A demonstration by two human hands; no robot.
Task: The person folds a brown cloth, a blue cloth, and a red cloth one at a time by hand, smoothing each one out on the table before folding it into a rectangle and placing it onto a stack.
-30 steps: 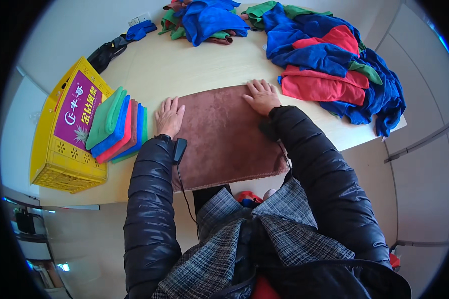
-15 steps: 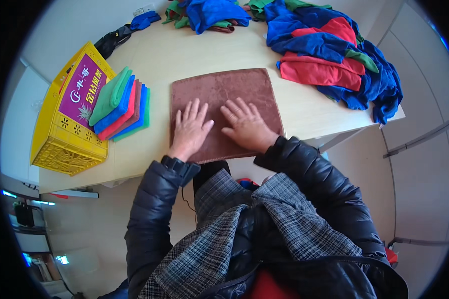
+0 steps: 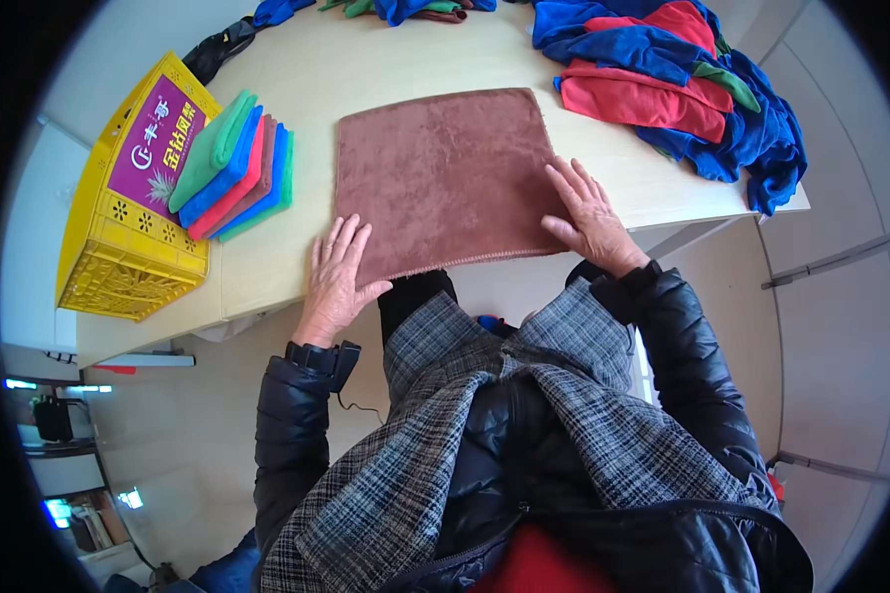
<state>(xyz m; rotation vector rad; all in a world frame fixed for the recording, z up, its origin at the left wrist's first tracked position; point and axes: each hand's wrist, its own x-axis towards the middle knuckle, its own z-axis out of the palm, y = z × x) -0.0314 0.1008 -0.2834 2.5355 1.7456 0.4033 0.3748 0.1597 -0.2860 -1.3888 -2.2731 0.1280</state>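
i'm pressing my open left hand [image 3: 334, 282] and open right hand [image 3: 588, 212] flat at the brown cloth's [image 3: 445, 178] 7 and 4 o'clock corners; uneven pulling risks wrinkling it

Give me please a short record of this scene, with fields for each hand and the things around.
left hand: flat, on near left corner of brown cloth
right hand: flat, on near right corner of brown cloth
table: pale wood
folded cloths: stacked, left of brown cloth
yellow crate: far left
loose cloths: heaped, right
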